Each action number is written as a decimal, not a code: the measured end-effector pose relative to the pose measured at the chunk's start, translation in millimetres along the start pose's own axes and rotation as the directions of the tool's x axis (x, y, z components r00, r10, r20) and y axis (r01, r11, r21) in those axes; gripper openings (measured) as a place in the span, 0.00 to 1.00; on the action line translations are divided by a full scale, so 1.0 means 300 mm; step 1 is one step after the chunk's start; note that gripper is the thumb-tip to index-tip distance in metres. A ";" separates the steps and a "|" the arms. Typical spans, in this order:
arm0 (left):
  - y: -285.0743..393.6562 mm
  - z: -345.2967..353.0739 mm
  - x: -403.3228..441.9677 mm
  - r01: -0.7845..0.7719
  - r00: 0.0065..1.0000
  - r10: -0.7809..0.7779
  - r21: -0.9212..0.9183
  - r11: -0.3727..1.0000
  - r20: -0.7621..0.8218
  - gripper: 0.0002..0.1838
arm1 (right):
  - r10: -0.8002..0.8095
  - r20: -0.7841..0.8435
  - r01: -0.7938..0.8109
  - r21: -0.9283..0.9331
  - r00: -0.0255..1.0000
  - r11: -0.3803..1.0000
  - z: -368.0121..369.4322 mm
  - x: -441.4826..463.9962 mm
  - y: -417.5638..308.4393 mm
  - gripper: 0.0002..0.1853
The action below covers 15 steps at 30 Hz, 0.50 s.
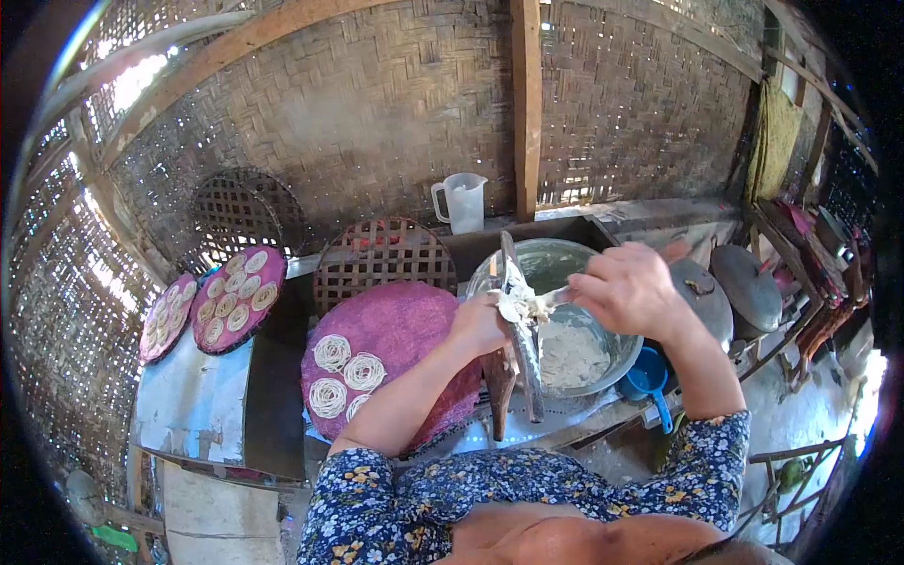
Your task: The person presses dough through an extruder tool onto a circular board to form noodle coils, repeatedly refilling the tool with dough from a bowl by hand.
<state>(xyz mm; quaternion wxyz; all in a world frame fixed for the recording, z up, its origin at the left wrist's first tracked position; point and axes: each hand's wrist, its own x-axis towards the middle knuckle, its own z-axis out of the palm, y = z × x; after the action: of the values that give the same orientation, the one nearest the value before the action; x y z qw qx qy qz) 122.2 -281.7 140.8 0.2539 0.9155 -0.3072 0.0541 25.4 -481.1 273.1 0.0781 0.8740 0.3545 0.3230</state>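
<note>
My left hand (478,322) is closed around a two-armed wooden press (527,363), held upright over the near left rim of a metal basin (629,363). Pale sticky dough (524,306) clings to the middle of the press. My right hand (621,287) is closed at the right of the press, gripping a slim utensil whose end touches the dough; its exact kind is mostly hidden by my fingers. Inside the basin lies more wet pale dough (570,353). Left of my hands, several noodle-like dough coils (363,372) rest on a round purple mat (400,325).
A blue dipper (647,375) sits beside the basin. Behind stand a clear plastic jug (463,202) and a woven rack (384,262). Two more trays of coils (239,299) lean at left. Lidded pots (702,299) stand at right, and a wooden post (526,113) rises behind.
</note>
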 end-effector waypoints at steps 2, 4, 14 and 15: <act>0.027 -0.015 0.000 -0.046 0.999 0.046 -0.001 0.999 0.028 0.18 | -0.044 0.039 0.044 0.002 0.998 0.999 0.051 0.013 -0.032 0.04; 0.039 -0.032 -0.006 0.002 0.997 -0.002 0.001 1.000 0.073 0.18 | -0.043 -0.006 0.043 0.006 0.999 0.999 0.060 0.011 -0.039 0.04; -0.243 0.041 0.086 0.072 0.975 0.147 -0.862 0.503 0.167 0.24 | 0.702 -0.210 -0.538 0.507 0.681 0.673 0.167 -0.200 -0.024 0.12; -0.228 0.045 0.099 0.084 0.968 0.188 -0.923 0.376 0.165 0.24 | 0.692 -0.245 -0.528 0.493 0.679 0.692 0.235 -0.209 -0.032 0.12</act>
<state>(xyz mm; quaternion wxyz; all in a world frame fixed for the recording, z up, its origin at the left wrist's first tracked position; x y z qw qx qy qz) 185.7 -257.6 107.2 0.6797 0.6063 -0.3424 -0.2305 29.9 -509.7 182.6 -0.2852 0.8503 0.0992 0.4310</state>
